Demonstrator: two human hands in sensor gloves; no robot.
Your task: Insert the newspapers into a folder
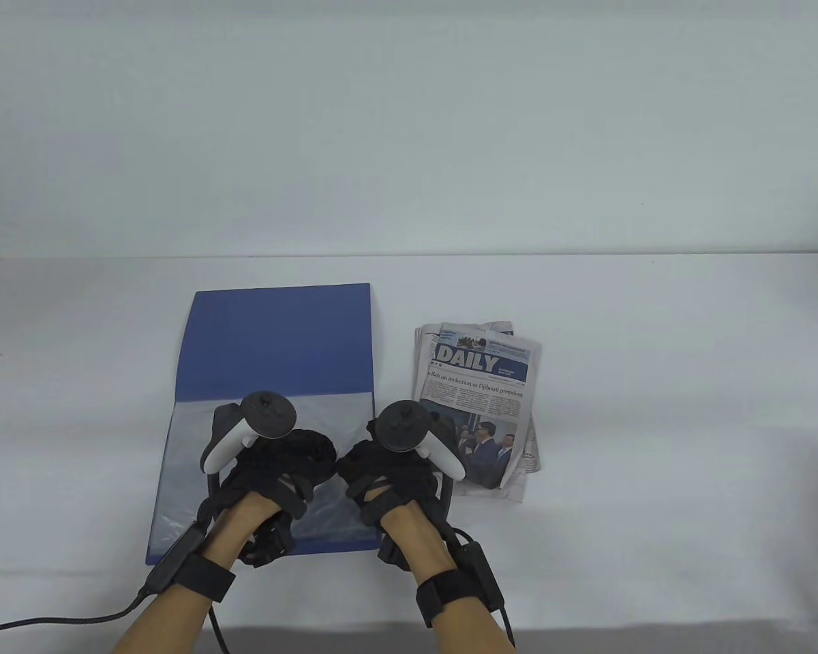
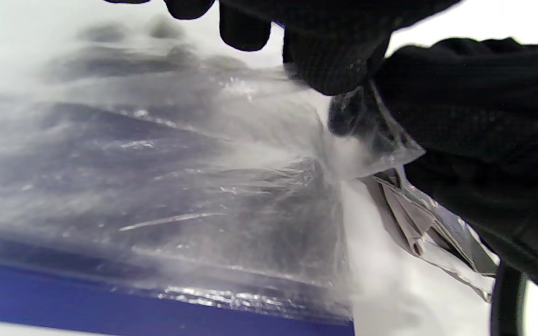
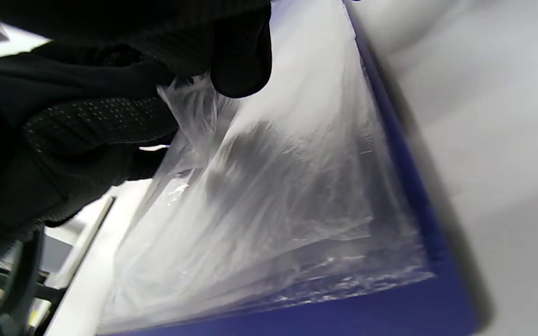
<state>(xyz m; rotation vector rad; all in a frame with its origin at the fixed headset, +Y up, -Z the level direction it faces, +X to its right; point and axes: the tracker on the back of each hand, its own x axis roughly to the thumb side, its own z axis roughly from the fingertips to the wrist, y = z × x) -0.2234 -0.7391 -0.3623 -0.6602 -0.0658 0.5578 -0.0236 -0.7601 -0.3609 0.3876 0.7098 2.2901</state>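
Open folder (image 1: 279, 334) near bench's front edge, left hand (image 1: 273, 463) and right hand (image 1: 388, 470) both pinching its clear sleeve (image 2: 213, 186). Newspapers (image 1: 480, 409) just right of right hand, beside folder.

An open folder (image 1: 283, 334) lies on the table (image 1: 654, 409) left of a folded newspaper (image 1: 480, 415), its plastic sleeves (image 1: 191, 470) on its near half.
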